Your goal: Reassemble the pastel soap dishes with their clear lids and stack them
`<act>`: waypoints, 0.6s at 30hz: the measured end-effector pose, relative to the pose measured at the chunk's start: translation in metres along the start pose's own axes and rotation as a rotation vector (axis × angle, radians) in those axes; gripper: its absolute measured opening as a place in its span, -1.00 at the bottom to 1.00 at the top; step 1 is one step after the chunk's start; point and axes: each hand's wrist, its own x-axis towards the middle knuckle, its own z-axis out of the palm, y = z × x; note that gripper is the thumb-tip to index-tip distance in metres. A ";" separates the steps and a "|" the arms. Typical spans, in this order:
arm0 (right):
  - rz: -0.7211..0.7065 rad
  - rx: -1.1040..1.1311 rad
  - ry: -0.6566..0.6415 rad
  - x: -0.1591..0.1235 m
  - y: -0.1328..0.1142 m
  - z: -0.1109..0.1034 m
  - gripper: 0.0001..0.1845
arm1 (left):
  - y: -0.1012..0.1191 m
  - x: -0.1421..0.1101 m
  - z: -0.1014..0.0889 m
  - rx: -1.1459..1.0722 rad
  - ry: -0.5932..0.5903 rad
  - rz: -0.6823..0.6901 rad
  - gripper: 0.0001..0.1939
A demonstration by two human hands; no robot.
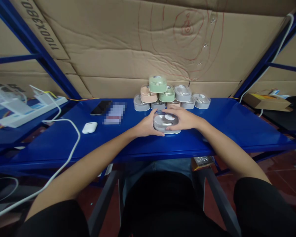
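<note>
A grey rounded plastic box with a see-through lid [162, 122] is held between both my hands, low over the blue table [103, 141]. My left hand [147, 125] wraps its left side, thumb toward me. My right hand [186, 118] grips its right side and partly covers the lid, which bears a round white sticker. Just behind is a stack of similar boxes, with a green box [158, 85] on top, a peach box [148, 94] and another green box [166, 94] below it, and several grey boxes [201, 101] around and under them.
Left on the table lie a dark phone [101, 108], a blurred-out flat item [114, 113] and a white earbud case [89, 127]. A white cable [76, 131] crosses the left side from a power strip [34, 110]. Cardboard [108, 65] walls the back; an open carton [267, 101] sits right.
</note>
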 end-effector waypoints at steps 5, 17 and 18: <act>-0.010 0.009 -0.041 0.002 0.004 0.006 0.04 | 0.002 -0.001 -0.002 0.038 0.003 -0.025 0.57; 0.063 0.029 -0.048 0.002 0.007 0.012 0.08 | 0.001 -0.001 -0.003 0.077 0.027 -0.006 0.47; 0.071 0.020 -0.049 0.002 0.007 0.013 0.08 | 0.001 -0.001 -0.003 0.088 0.032 0.003 0.46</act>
